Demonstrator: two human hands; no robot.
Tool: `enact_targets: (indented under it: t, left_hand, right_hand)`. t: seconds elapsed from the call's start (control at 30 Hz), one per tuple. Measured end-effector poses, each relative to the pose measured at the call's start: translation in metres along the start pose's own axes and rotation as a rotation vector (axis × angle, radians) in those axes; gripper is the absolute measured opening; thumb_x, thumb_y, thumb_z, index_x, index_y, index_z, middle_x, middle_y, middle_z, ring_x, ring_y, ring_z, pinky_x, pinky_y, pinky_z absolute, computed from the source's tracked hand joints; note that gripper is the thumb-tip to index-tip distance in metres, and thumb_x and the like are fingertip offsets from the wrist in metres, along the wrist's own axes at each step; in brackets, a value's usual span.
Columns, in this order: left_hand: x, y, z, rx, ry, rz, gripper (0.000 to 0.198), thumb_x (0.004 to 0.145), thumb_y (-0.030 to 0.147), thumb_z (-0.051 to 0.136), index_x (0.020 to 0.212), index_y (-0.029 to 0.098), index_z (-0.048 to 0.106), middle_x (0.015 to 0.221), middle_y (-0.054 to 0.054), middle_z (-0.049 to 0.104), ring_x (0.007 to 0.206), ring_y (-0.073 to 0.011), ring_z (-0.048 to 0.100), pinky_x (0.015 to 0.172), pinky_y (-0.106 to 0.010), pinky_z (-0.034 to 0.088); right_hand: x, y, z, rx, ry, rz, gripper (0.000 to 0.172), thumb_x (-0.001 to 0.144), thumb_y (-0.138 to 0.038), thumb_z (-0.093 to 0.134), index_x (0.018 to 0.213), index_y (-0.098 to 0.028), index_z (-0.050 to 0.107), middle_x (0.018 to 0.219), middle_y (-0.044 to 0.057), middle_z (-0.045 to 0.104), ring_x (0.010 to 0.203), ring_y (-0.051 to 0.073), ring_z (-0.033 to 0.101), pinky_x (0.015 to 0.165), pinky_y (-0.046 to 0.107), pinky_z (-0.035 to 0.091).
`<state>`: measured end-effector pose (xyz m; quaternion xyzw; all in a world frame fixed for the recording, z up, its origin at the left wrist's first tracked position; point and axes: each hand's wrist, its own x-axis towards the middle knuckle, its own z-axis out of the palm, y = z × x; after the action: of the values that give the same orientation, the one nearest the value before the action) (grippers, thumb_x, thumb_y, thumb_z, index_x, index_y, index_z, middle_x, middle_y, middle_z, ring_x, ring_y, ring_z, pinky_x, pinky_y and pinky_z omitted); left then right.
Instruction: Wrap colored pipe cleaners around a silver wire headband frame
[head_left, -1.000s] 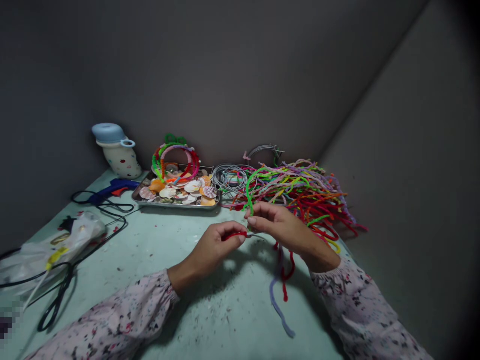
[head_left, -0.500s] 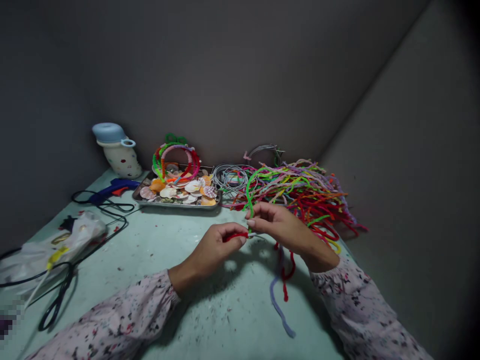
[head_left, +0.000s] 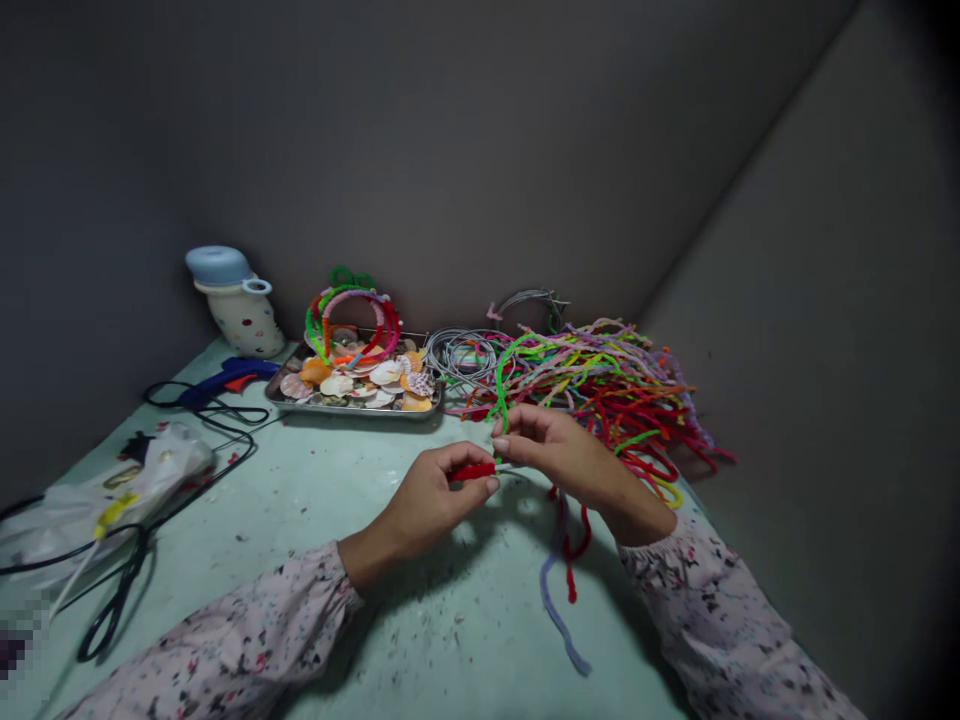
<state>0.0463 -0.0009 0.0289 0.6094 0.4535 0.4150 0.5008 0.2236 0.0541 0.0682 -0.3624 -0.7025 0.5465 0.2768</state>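
Well, from my remote seat, everything here sits in the small gap between the two hands above the table (head_left: 322,500). The left hand (head_left: 439,490) is closed in a pinch, thumb and forefinger clamped on a short red pipe cleaner (head_left: 472,471). Its long axis runs roughly level, left to right, and its free tip points straight at the right hand (head_left: 570,460). The right hand is just beside it, with its fingertips (head_left: 501,443) almost touching that red tip. Its thumb and forefinger are closed as well, gripping a green pipe cleaner (head_left: 501,400) that rises from the pinch and curls back toward the heap behind.

A thin pale bit, perhaps bare wire, seems to bridge the two pinches, though I cannot tell for sure at this size. So the red piece lies to the left of the right fingers and end-on to them. It is held by the left hand, with the right the close neighbour.

A purple pipe cleaner (head_left: 555,600) and a red strand (head_left: 577,545) trail from under the right palm onto the table.

The heap of coloured pipe cleaners (head_left: 622,390) lies just behind the right hand. A tray (head_left: 352,410) of shells stands at the back left, and a coil of wire (head_left: 457,352) lies between tray and heap. The glue gun (head_left: 225,378), plastic bag (head_left: 90,500) and scissors (head_left: 112,600) lie far to the left, well apart from both hands.
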Motion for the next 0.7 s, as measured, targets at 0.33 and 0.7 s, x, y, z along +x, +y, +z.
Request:
enact_targets:
  t: [0.33,0.7]
  left_hand:
    - [-0.0003,-0.0030,-0.0002,0.015,0.031,0.003,0.021,0.078,0.033,0.065,0.087,0.014,0.063,0.073,0.001,0.057,0.065,-0.0113,0.048,0.061,-0.023,0.038]
    - [0.0001,-0.0050,-0.0009,-0.017,0.051,0.015,0.026,0.077,0.038,0.068,0.087,0.014,0.064,0.073,0.000,0.058,0.066,-0.0118,0.049,0.061,-0.023,0.038]
  right_hand:
    - [0.0008,0.0000,0.0027,0.001,0.009,0.008,0.016,0.079,-0.032,0.064,0.084,-0.018,0.060,0.075,-0.002,0.055,0.068,0.012,0.048,0.063,0.026,0.036]
    - [0.0004,-0.0029,0.0054,0.009,0.038,-0.013,0.018,0.078,-0.034,0.065,0.082,-0.018,0.059,0.072,-0.003,0.054,0.065,0.012,0.046,0.060,0.025,0.035]
